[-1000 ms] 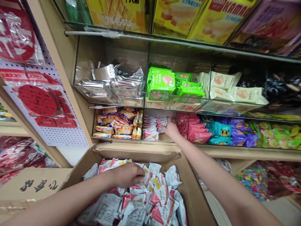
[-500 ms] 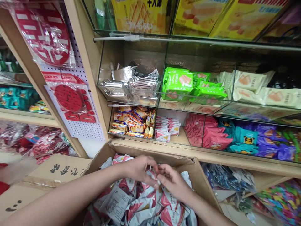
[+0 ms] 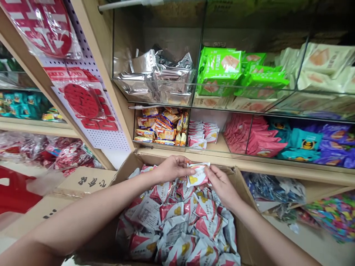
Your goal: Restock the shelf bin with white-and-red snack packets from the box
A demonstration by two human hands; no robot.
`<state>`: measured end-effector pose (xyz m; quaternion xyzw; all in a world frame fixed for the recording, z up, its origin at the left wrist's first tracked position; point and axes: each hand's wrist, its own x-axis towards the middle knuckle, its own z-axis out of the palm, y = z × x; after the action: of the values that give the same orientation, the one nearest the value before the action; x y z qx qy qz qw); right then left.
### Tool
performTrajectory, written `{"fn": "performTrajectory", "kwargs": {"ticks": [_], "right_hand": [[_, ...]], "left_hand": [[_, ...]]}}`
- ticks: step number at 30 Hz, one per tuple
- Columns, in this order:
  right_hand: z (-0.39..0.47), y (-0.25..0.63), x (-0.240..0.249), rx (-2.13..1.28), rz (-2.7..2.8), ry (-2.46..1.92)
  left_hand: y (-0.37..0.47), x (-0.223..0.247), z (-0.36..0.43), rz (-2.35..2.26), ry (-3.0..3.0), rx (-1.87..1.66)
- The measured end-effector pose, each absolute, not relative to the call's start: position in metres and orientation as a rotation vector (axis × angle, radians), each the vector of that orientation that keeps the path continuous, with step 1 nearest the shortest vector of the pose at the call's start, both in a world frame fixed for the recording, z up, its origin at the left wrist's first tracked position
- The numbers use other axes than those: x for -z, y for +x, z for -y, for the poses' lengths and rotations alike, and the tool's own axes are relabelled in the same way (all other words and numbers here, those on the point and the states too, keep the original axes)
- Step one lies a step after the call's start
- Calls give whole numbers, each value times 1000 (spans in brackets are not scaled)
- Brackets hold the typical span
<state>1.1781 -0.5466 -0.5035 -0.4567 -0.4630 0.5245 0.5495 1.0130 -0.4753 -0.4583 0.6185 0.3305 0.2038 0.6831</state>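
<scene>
Pinches a small white-and-pink packet (image 3: 198,175) at its left edge with thumb and fingers of the left hand (image 3: 174,169), and at its right edge with thumb and fingers of the right hand (image 3: 221,184). Holds it face up between the two hands, above the far side of an open cardboard carton (image 3: 241,181) and just in front of the shelf ledge (image 3: 291,168).

Shows, inside the carton, a heap of like packets (image 3: 174,221) at mixed angles, some with pink and yellow prints upward, others with small text upward.

Presents, behind the carton, clear-fronted compartments. Contains, along the lowest tier from left to right, orange packets (image 3: 163,127), then stacked white-and-pink packets (image 3: 197,143) with bare floor at their right, then pink packets (image 3: 262,136), teal packets (image 3: 306,140) and purple packets (image 3: 334,147). Carries, one tier up, silver packets (image 3: 151,79), green packets (image 3: 222,68) and cream packets (image 3: 324,59); seems to hold more in the dark back there, too dim to make out.

Includes, at the left, a second carton (image 3: 91,175) with black handwriting on top.
</scene>
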Motion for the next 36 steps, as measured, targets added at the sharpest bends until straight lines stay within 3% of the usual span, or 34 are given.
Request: {"fn": "performTrajectory", "kwargs": {"ticks": [4, 9, 19, 25, 27, 32, 36], "right_hand": [[546, 1180, 503, -1109, 1001, -1121], [548, 1176, 499, -1211, 946, -1007], [549, 1181, 508, -1043, 1439, -1113], [548, 1172, 496, -1245, 1255, -1045], [537, 1187, 477, -1014, 1314, -1113], [482, 1245, 430, -14, 1671, -1625], [435, 1267, 432, 55, 1937, -2073]], "left_hand": [[1014, 455, 477, -680, 1242, -529], [1015, 457, 478, -715, 1185, -612], [1015, 455, 483, -610, 1565, -528], [1019, 454, 488, -630, 1450, -725], [1017, 451, 486, -643, 1481, -810], [1014, 459, 479, -703, 1706, -646], [1013, 470, 483, -708, 1963, -484]]}}
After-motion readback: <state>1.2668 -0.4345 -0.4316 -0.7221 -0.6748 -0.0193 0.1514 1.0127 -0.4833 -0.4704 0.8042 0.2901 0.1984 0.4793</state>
